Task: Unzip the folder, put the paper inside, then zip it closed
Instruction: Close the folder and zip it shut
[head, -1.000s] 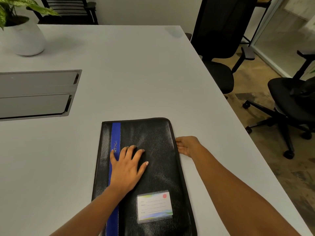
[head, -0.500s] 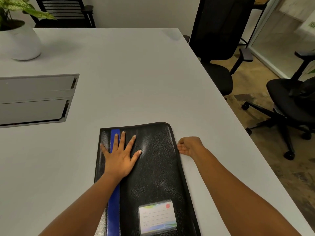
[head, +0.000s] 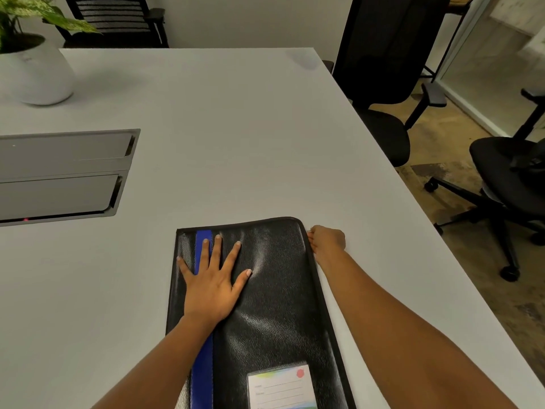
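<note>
A black zip folder (head: 274,305) with a blue stripe and a clear name-card pocket lies flat on the white table (head: 224,137), its near end cut off by the frame. My left hand (head: 212,278) rests flat on its cover, fingers spread across the stripe. My right hand (head: 326,240) is closed in a fist against the folder's right edge, close to the far right corner, where the zipper runs. The zipper pull is hidden inside the fist. No paper is in sight.
A grey cable hatch (head: 62,172) is set into the table at the left. A white plant pot (head: 38,75) stands at the far left corner. Black office chairs (head: 383,84) stand past the table's right edge.
My right hand has slid along the folder's right edge toward the far corner. My left hand moved up the cover and spread its fingers. The camera tilted down a little.
</note>
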Demonstrator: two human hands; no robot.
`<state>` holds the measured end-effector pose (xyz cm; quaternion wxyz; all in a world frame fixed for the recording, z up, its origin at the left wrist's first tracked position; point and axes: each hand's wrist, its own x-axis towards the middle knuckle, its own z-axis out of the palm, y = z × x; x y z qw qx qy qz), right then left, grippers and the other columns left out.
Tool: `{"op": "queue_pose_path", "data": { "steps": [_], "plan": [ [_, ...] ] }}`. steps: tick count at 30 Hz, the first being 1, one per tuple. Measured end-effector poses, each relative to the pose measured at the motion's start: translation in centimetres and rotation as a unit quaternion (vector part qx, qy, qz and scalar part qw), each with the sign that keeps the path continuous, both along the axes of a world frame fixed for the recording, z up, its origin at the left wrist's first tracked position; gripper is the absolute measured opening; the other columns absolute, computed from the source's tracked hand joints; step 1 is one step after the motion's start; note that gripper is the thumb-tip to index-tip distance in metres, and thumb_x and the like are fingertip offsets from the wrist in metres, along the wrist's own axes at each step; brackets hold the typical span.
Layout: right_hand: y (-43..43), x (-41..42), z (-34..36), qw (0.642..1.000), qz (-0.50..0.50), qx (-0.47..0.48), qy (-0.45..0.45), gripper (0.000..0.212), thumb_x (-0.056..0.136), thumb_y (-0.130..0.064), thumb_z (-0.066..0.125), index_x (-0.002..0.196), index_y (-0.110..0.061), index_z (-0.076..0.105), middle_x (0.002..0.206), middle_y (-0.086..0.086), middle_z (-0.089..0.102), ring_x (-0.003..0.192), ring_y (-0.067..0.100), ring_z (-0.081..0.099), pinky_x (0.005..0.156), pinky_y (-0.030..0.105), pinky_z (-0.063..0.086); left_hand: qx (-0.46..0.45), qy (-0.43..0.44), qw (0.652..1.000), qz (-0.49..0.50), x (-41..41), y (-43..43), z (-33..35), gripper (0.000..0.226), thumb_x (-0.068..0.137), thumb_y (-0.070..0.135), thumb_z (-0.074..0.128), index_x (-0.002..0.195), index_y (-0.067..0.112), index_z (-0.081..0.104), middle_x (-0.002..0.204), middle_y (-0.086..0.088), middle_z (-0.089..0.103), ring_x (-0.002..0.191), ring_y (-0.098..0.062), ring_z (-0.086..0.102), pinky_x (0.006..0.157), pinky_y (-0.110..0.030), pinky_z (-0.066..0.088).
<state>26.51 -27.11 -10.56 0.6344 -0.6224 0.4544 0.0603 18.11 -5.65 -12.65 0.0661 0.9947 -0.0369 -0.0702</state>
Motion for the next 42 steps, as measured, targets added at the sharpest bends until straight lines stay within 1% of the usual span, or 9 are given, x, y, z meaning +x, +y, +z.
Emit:
{"op": "queue_pose_path", "data": {
  "steps": [5,10,17,20,24,27,31,34,42],
  "plan": [
    [-0.3,1.5,1.6,0.988,0.138,-0.048,0.046,0.017,0.081,0.003,0.058,0.066,-0.002,0.054,0.062,0.009,0.054,0.05,0.017,0.049,0.048,0.026,0.045,-0.005,-0.001,1.0,0.0,0.1,0.1,0.3,0.101,0.056,0.077,-0.034,0.145,0.044,0.002,0.159,0.002,-0.003,0.146,-0.02,-0.007,0.109,-0.064,-0.003],
    [0.4,3.3,2.2,0.953,0.225,-0.16,0.126,0.02,0.087,-0.003,0.051,0.067,-0.005,0.053,0.059,0.007,0.051,0.049,0.016,0.046,0.048,0.023,0.041,-0.007,-0.03,0.999,-0.014,1.6,1.2,0.9,0.093,0.069,0.085,-0.004,0.135,0.037,0.041,0.143,-0.002,0.043,0.133,-0.027,0.036,0.101,-0.065,0.024],
    [0.6,4.8,1.8,0.95,0.227,-0.184,0.111,0.029,0.085,0.0,0.052,0.058,-0.006,0.046,0.061,0.008,0.049,0.055,0.017,0.046,0.066,0.027,0.044,-0.004,-0.022,1.0,-0.013,1.7,1.5,0.1,0.103,0.057,0.089,-0.013,0.144,0.043,0.016,0.159,0.003,0.005,0.146,-0.027,-0.005,0.107,-0.068,-0.002],
    [1.1,5.0,2.5,0.946,0.247,-0.194,0.081,0.03,0.084,-0.004,0.049,0.059,-0.015,0.038,0.066,0.001,0.042,0.065,0.016,0.045,0.075,0.029,0.049,-0.001,-0.016,1.0,-0.015,1.8,1.5,0.1,0.105,0.055,0.089,-0.016,0.145,0.044,0.012,0.159,0.004,0.001,0.146,-0.026,-0.007,0.107,-0.067,-0.003],
    [2.6,5.7,4.0,0.911,0.294,-0.264,0.119,0.011,0.087,-0.001,0.049,0.077,-0.004,0.049,0.067,0.008,0.046,0.069,0.021,0.054,0.048,0.023,0.034,0.014,-0.008,1.0,-0.02,1.8,1.5,0.0,0.105,0.053,0.088,-0.02,0.145,0.044,0.005,0.159,0.004,-0.004,0.146,-0.026,-0.011,0.107,-0.067,-0.003],
    [3.5,6.1,4.3,0.901,0.303,-0.282,0.128,0.006,0.087,0.0,0.05,0.088,-0.001,0.056,0.099,0.011,0.063,0.108,0.024,0.059,0.067,0.023,0.04,0.014,-0.01,1.0,-0.022,1.9,1.5,-0.1,0.105,0.054,0.088,-0.021,0.146,0.043,0.005,0.159,0.004,-0.003,0.146,-0.027,-0.01,0.107,-0.068,-0.002],
    [4.5,6.6,3.7,0.895,0.299,-0.314,0.104,0.026,0.087,0.003,0.048,0.111,0.002,0.058,0.079,0.01,0.058,0.103,0.022,0.06,0.076,0.025,0.045,0.017,-0.01,1.0,-0.023,1.9,1.5,0.0,0.104,0.055,0.087,-0.02,0.146,0.043,0.004,0.159,0.003,-0.004,0.146,-0.027,-0.01,0.107,-0.068,-0.003],
    [6.1,6.7,3.3,0.868,0.328,-0.364,0.079,0.028,0.086,0.004,0.047,0.11,-0.001,0.06,0.116,0.012,0.063,0.108,0.025,0.06,0.087,0.028,0.049,0.009,-0.012,1.0,-0.023,1.9,1.5,-0.1,0.103,0.057,0.088,-0.017,0.146,0.042,0.008,0.159,0.003,-0.001,0.146,-0.028,-0.008,0.106,-0.068,-0.003],
    [6.0,5.5,3.5,0.808,0.413,-0.414,0.074,0.011,0.08,-0.005,0.053,0.089,-0.011,0.052,0.113,0.008,0.061,0.105,0.026,0.058,0.09,0.033,0.043,-0.008,-0.042,0.999,-0.01,1.7,1.4,0.2,0.096,0.063,0.087,-0.009,0.143,0.043,0.021,0.158,0.002,0.013,0.146,-0.026,0.003,0.108,-0.066,0.002]
  ]
}}
